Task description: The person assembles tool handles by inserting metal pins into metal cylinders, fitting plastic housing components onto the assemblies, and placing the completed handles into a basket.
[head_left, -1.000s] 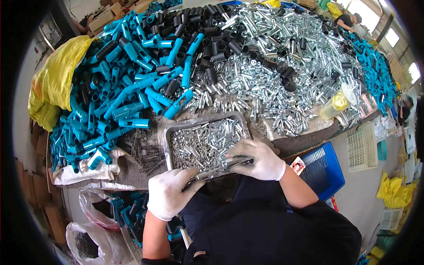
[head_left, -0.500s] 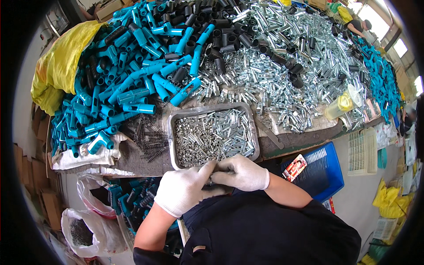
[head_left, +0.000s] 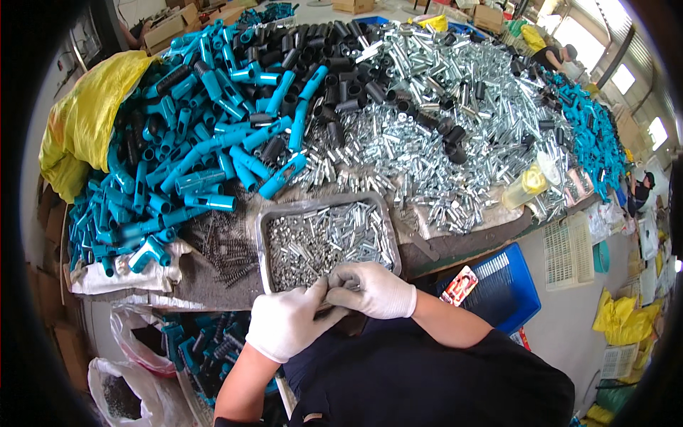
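— At the near edge of the surface (head_left: 203,293), what are the hands doing?

— Both wear white gloves. The left hand (head_left: 284,324) and right hand (head_left: 377,290) meet with fingers bent inward. Whether they pinch anything I can't tell; the fingers hide whatever might be between them.

— And the tray (head_left: 262,242)?

— Directly beyond them, its near rim partly covered by the gloves. Small metal parts (head_left: 309,245) fill it, longer silver pins mostly toward the right.

— What lies around it?

— Dark springs (head_left: 231,260) to its left, a flat metal strip (head_left: 425,248) just to its right. Turquoise tubes (head_left: 203,181) are heaped farther left, and silver fittings (head_left: 427,149) spread behind.

— Anything below the surface?

— A blue bin (head_left: 525,285) on the right.
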A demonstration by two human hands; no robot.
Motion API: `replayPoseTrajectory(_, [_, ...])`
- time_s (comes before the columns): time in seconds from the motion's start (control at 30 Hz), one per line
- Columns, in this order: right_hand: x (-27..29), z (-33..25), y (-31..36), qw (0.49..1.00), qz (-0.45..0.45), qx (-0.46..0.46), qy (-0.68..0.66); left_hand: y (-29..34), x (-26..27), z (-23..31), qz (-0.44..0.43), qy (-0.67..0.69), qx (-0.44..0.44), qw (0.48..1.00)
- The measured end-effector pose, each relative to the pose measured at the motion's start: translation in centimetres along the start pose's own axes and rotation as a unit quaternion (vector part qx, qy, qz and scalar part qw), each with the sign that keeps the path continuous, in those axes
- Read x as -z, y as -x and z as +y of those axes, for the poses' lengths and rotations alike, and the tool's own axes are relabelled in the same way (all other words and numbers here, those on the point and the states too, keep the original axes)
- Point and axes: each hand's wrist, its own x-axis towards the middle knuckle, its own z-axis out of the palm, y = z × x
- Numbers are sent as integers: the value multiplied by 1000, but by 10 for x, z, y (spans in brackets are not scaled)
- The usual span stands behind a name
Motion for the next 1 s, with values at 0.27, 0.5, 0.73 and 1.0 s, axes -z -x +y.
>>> replayPoseTrajectory(0.27, [79,12,-88,826,262,-186,462,2,0,-15,122,78,110,983])
replayPoseTrajectory(0.5, [74,24,-130,870,247,-168,393,8,-14,-18,127,85,150,977])
replayPoseTrajectory(0.73, [84,-13,-89,940,326,24,97,14,-17,-25,175,256,269,912])
replayPoseTrajectory(1.0, [71,4,-13,981,-82,2,-173,9,0,-16,-46,431,265,861])
